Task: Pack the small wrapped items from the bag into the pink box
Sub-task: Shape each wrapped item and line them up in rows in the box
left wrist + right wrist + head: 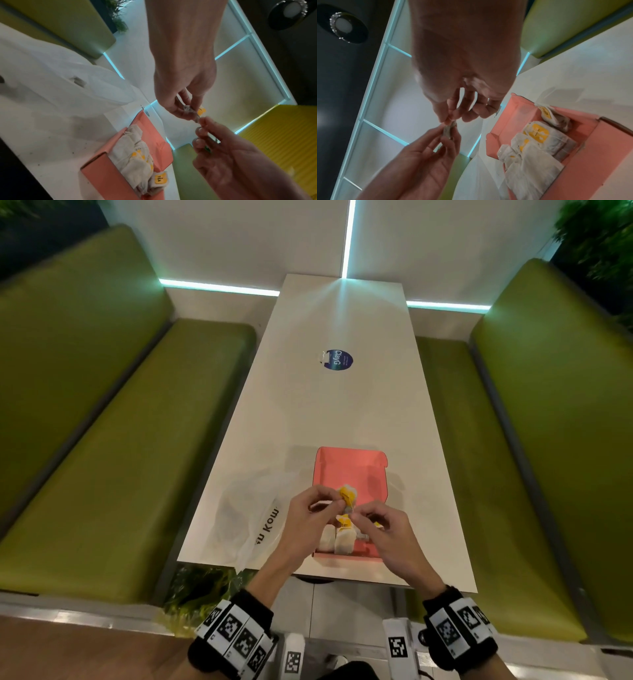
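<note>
tea bag (347, 495) between both hands

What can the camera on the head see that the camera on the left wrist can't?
Only the head view shows the round blue sticker far along the table, and the marker bands on both wrists. Only the left wrist view shows the word TEA on a yellow tag and a round ceiling lamp. Both show the pink box, the white bag, and the left hand and right hand pinching one tea bag.
</note>
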